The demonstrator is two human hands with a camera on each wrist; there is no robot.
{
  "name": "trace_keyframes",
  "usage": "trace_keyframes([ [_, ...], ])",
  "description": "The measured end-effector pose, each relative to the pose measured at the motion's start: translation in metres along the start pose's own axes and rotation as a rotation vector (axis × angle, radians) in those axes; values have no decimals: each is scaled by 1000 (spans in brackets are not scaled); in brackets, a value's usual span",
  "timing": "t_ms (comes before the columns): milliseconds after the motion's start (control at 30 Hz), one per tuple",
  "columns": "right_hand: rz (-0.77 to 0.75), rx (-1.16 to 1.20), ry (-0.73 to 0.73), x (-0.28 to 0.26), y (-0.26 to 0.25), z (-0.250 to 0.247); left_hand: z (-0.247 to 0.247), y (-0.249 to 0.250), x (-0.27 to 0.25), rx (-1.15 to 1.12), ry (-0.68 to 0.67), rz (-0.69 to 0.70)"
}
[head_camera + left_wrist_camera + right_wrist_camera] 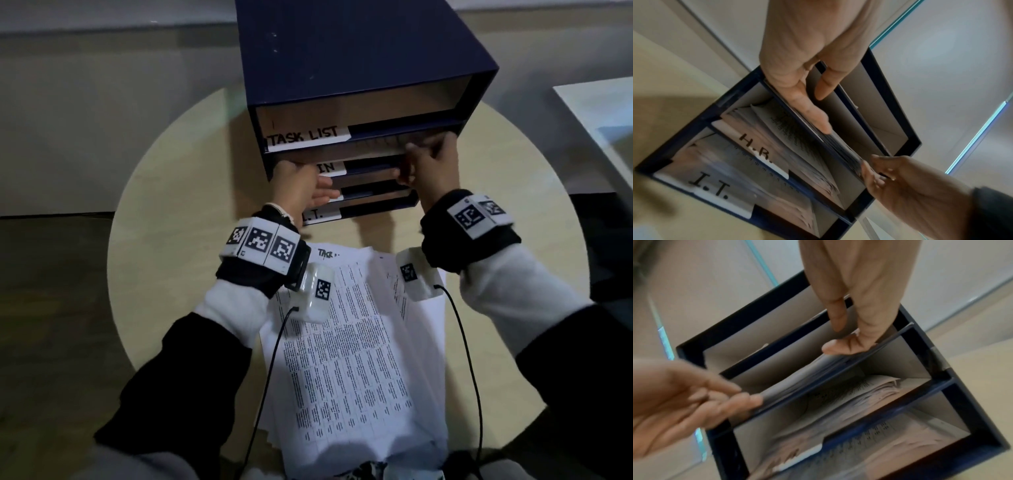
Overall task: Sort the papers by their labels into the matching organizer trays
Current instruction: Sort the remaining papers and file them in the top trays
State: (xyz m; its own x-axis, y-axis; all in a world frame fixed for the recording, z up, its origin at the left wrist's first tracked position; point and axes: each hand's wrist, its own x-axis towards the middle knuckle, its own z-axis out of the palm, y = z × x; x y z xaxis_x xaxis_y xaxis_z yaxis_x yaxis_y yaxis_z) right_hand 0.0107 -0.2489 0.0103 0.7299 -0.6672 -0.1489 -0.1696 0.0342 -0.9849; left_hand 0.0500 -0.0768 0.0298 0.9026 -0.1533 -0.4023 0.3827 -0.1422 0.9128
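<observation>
My left hand (294, 185) and right hand (428, 161) pinch a sheaf (840, 146) at the second tray (327, 167) of the organizer (359, 61) (the lower trays (764, 155) hold papers), so I judge much remains: a stack (352, 342) lies on the table (171, 205).

Navy organizer (359, 51) with white, black-lettered labels (308, 138), white papers (352, 359) in dense black print, pale yellowish table (513, 205).

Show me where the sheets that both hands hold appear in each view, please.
Head: sheets at upper centre, just under the TASK LIST label, between left hand and right hand.
Left wrist: sheets at centre, a slanted edge running from the fingers to the right hand.
Right wrist: sheets at centre, slanted, below the thumb.
Shared landmark: the dark blue organizer.
</observation>
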Motion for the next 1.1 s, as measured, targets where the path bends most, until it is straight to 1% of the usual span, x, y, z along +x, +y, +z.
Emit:
trace_keyframes([
  [100, -20, -172, -67, -1, 7, 4, 2, 6, 6, 43, 0, -24],
  [200, -15, -383, -129, 0, 0, 10, 3, 10, 9, 82, -15, -38],
  [367, -97, -522, -135, 3, -1, 10, -2, 7, 6, 105, -43, 4],
  [433, -121, -567, -162, -2, 1, 8, -10, 3, 0, 115, -73, 25],
  [500, -152, -565, -181, -13, 7, 6, -21, -5, -7, 143, -112, 27],
  [567, -201, -541, -194, -28, 17, 5, -37, -17, -14, 183, -136, -2],
  [633, -209, -516, -235, -47, 28, 4, -53, -37, -17, 266, -137, -76],
  [733, -154, -510, -334, -74, 47, 3, -74, -71, -15, 496, -106, -183],
  [867, -143, -659, -513, -104, 65, 1, -86, -92, -21, 796, -157, -271],
  [900, -140, -689, -553, -109, 67, 0, -88, -92, -25, 837, -164, -265],
  [1000, -151, -812, -618, -118, 73, -4, -86, -89, -31, 827, -141, -212],
  [1100, -221, -899, -629, -122, 82, -7, -73, -86, -41, 862, -207, -99],
])
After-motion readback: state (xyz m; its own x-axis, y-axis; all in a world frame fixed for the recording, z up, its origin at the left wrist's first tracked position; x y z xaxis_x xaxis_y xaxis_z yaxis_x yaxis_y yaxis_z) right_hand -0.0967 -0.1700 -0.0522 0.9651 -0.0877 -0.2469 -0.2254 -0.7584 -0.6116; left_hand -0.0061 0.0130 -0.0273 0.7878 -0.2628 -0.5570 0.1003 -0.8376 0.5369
